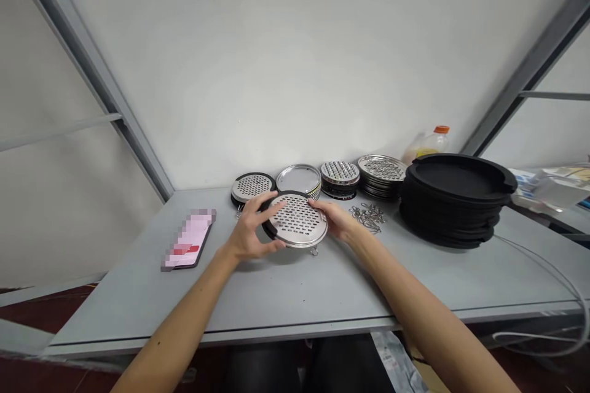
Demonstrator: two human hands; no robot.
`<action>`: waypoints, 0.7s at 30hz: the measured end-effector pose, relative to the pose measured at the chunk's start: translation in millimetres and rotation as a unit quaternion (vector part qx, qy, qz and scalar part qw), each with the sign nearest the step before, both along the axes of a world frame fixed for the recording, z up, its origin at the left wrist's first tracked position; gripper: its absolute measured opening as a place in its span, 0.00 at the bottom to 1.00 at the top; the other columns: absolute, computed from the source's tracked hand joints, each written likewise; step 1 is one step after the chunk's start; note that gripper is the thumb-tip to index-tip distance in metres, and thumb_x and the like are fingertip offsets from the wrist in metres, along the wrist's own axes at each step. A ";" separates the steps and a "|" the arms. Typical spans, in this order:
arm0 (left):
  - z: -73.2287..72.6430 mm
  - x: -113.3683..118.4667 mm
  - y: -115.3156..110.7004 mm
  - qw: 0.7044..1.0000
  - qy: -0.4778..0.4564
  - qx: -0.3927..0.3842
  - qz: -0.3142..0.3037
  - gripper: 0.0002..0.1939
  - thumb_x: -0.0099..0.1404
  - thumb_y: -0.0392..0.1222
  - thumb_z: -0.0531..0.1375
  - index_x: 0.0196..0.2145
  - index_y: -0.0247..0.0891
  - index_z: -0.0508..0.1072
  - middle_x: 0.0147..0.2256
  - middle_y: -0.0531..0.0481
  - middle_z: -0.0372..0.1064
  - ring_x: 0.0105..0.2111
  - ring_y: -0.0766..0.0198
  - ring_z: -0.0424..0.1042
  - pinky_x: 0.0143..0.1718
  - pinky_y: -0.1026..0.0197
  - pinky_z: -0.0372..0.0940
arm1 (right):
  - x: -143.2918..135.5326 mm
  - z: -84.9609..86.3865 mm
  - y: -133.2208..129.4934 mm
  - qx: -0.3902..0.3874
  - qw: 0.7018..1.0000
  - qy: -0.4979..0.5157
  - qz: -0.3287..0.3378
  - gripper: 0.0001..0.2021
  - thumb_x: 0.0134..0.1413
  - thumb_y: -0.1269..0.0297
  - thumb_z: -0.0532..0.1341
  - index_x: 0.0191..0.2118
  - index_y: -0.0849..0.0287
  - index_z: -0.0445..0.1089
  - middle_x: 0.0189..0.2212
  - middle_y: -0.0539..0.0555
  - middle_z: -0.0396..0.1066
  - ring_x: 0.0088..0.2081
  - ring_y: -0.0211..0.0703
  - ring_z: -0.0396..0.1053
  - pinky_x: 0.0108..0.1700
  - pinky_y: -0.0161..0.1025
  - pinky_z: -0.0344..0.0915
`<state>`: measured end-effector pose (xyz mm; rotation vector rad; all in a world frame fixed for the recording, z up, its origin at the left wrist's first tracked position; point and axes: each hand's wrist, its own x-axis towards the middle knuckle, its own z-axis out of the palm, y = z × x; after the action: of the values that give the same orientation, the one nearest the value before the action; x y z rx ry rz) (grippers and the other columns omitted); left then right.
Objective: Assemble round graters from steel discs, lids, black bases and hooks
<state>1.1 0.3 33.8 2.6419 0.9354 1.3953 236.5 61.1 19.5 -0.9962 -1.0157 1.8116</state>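
Between my hands is a round metal grater disc point(299, 224) with slotted holes and a black rim along its left and far side, tilted slightly above the table. My left hand point(251, 227) grips its left edge, fingers over the top and thumb at the near side. On the right edge, my right hand point(338, 221) holds it with the thumb on top; its other fingers are partly hidden. A small metal clip point(314, 251) hangs below the near edge. Just behind lies a similar black-rimmed grater disc point(252, 186), beside a stack of plain round metal plates point(298, 178).
Further right are a stack of coarse graters point(340, 172), a stack of slotted discs point(382, 169), loose metal clips point(369, 217) and a tall pile of black round trays point(456, 202). A phone point(191, 239) lies left. A bottle point(433, 142) stands behind; a white cable point(548, 264) trails off right.
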 end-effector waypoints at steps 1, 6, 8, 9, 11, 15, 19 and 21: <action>1.0 2.6 -1.9 0.999 0.027 0.025 -0.011 0.36 0.55 0.63 0.63 0.57 0.44 0.67 0.59 0.40 0.59 0.59 0.43 0.58 0.59 0.40 0.53 | -0.4 0.8 -0.3 -0.006 1.000 0.003 -0.006 0.08 0.52 0.64 0.65 0.33 0.65 0.74 0.30 0.58 0.76 0.30 0.41 0.72 0.36 0.38 0.70; 1.8 12.7 -4.5 0.994 0.063 0.074 -0.046 0.31 0.57 0.54 0.67 0.55 0.42 0.69 0.53 0.40 0.69 0.54 0.48 0.67 0.54 0.44 0.61 | -1.6 5.1 -4.3 0.004 1.000 -0.025 -0.013 0.06 0.54 0.65 0.62 0.32 0.64 0.72 0.25 0.54 0.74 0.26 0.37 0.70 0.31 0.34 0.68; -0.7 12.6 -3.1 0.996 0.047 0.055 -0.055 0.28 0.59 0.50 0.66 0.56 0.42 0.69 0.50 0.41 0.72 0.52 0.51 0.70 0.52 0.47 0.64 | -2.0 5.2 -5.5 0.023 0.998 -0.053 -0.018 0.07 0.54 0.64 0.63 0.29 0.63 0.71 0.23 0.52 0.73 0.23 0.36 0.68 0.29 0.33 0.68; -2.2 11.8 -2.4 0.997 0.033 0.038 -0.062 0.27 0.59 0.49 0.66 0.56 0.42 0.69 0.49 0.41 0.73 0.51 0.52 0.71 0.51 0.47 0.65 | -1.9 4.9 -5.6 0.032 0.997 -0.068 -0.019 0.09 0.54 0.63 0.63 0.27 0.63 0.70 0.22 0.52 0.72 0.22 0.35 0.68 0.29 0.33 0.68; -5.0 9.8 -1.9 0.998 -0.004 -0.011 -0.069 0.25 0.60 0.47 0.66 0.55 0.43 0.70 0.48 0.42 0.74 0.50 0.52 0.72 0.51 0.49 0.65 | -0.9 3.5 -5.2 0.045 0.994 -0.099 -0.017 0.12 0.54 0.59 0.63 0.26 0.62 0.69 0.21 0.52 0.72 0.22 0.37 0.68 0.29 0.34 0.70; -7.5 6.6 -3.1 0.989 -0.064 -0.130 -0.043 0.20 0.62 0.47 0.64 0.51 0.42 0.73 0.47 0.44 0.74 0.46 0.53 0.73 0.48 0.54 0.67 | 2.7 -0.3 -2.7 0.054 0.990 -0.129 0.010 0.20 0.53 0.47 0.61 0.27 0.61 0.70 0.21 0.56 0.74 0.21 0.40 0.70 0.28 0.36 0.70; -7.2 3.3 -1.5 0.974 -0.110 -0.199 0.010 0.18 0.64 0.50 0.61 0.48 0.38 0.76 0.37 0.47 0.77 0.33 0.57 0.74 0.36 0.59 0.67 | 3.4 -2.6 -1.5 0.071 0.984 -0.155 0.045 0.26 0.53 0.39 0.56 0.29 0.62 0.71 0.20 0.59 0.75 0.20 0.42 0.71 0.25 0.37 0.69; -7.0 1.4 0.5 0.969 -0.125 -0.211 0.028 0.19 0.65 0.52 0.60 0.47 0.37 0.76 0.37 0.47 0.77 0.35 0.56 0.74 0.38 0.58 0.67 | 3.5 -3.0 -2.1 0.141 0.968 -0.207 0.012 0.27 0.55 0.39 0.55 0.26 0.62 0.71 0.18 0.58 0.73 0.19 0.43 0.69 0.26 0.38 0.68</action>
<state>2.5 0.8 26.9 2.0947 1.1301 1.3209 240.1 59.1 16.4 -1.2109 -1.4985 1.4499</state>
